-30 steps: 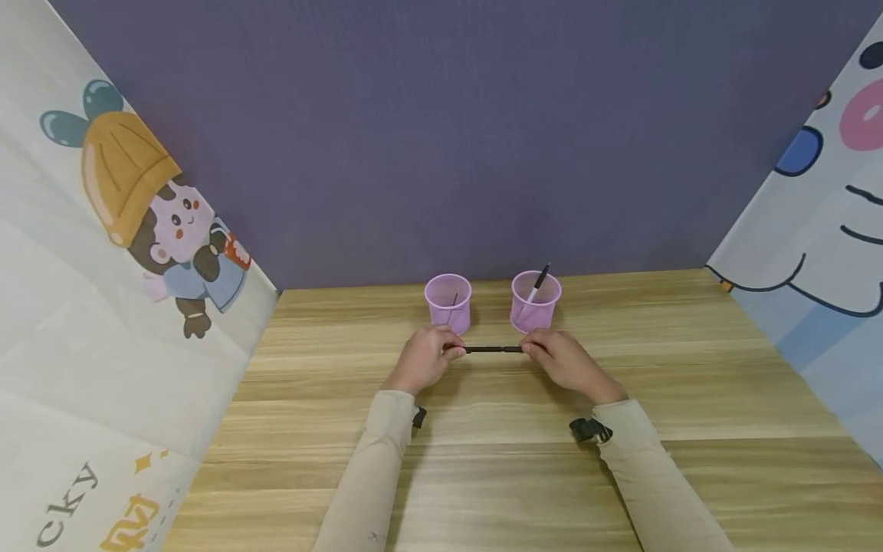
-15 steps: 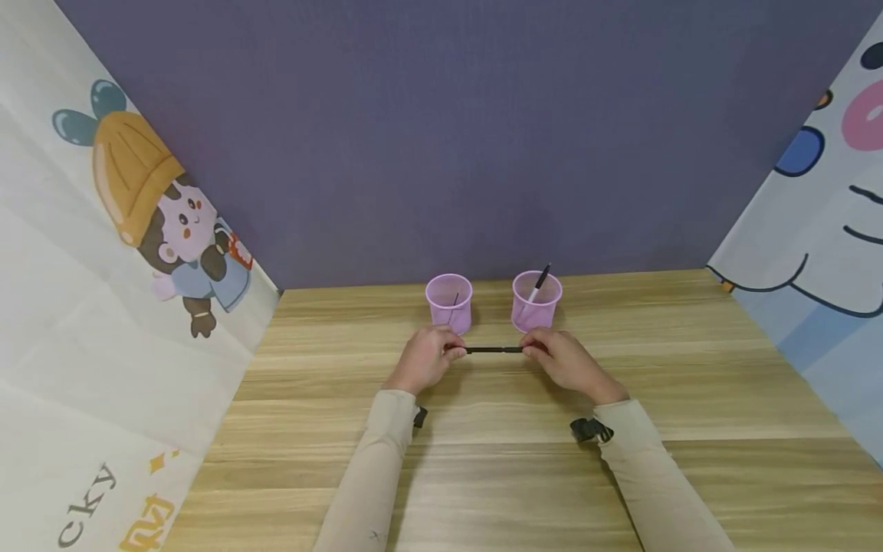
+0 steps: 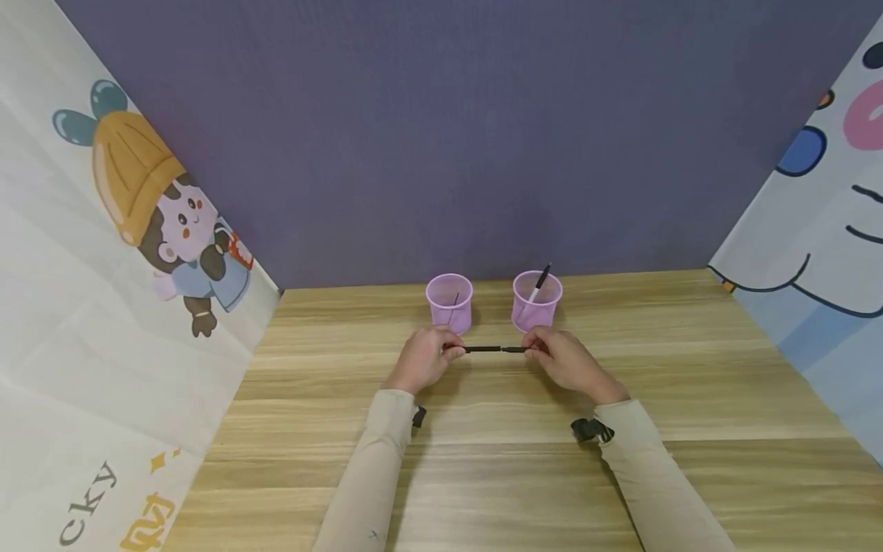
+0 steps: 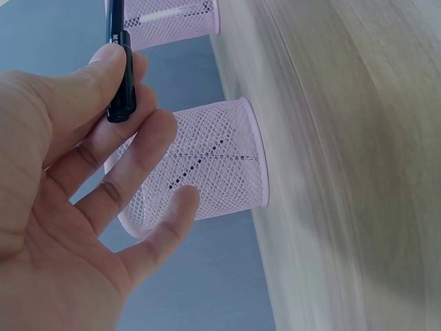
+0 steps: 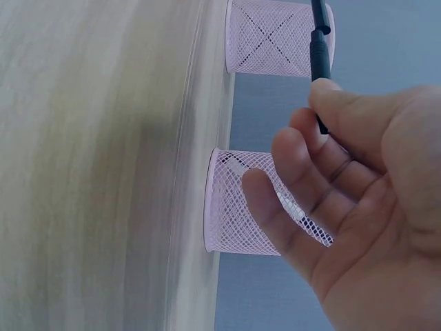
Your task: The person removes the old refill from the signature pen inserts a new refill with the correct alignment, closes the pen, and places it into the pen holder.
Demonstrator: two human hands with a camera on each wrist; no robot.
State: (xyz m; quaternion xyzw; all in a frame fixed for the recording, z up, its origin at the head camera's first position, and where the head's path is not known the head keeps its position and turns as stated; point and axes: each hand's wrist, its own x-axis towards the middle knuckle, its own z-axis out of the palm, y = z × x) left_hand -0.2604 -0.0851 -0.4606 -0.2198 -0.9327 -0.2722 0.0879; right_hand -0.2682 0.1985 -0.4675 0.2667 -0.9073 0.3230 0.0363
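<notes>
- At the far left, beside the wood-grained surface (image 3: 483, 475), a white hanging (image 3: 62, 307) shows a printed cartoon figure (image 3: 182, 222) in an orange hat
- Next comes my left sleeve (image 3: 366, 468), pale beige, with a small dark mark on it
- Beyond its cuff my left hand (image 3: 425, 359) is clamped on one end of the black pen (image 3: 483, 349), thumb against fingers, the little finger reaching out free
- Just past that hand the left cup (image 3: 439, 316), pink mesh, stands upright on the surface; thin dark lines cross inside it, and I cannot tell what they are
- Between my hands the black pen is level above the surface, nearer to me than both cups; a narrow break shows along it, and whether the two parts touch there I cannot tell
- Farther right is the right cup (image 3: 541, 316), also upright pink mesh, with a white-and-black pen (image 3: 541, 277) leaning in it, dark end above the rim
- My right hand (image 3: 571, 364) pinches the pen's other end
- Near its wrist is a black strap (image 3: 591, 430)
- At the far right, another printed hanging (image 3: 828, 230)
</notes>
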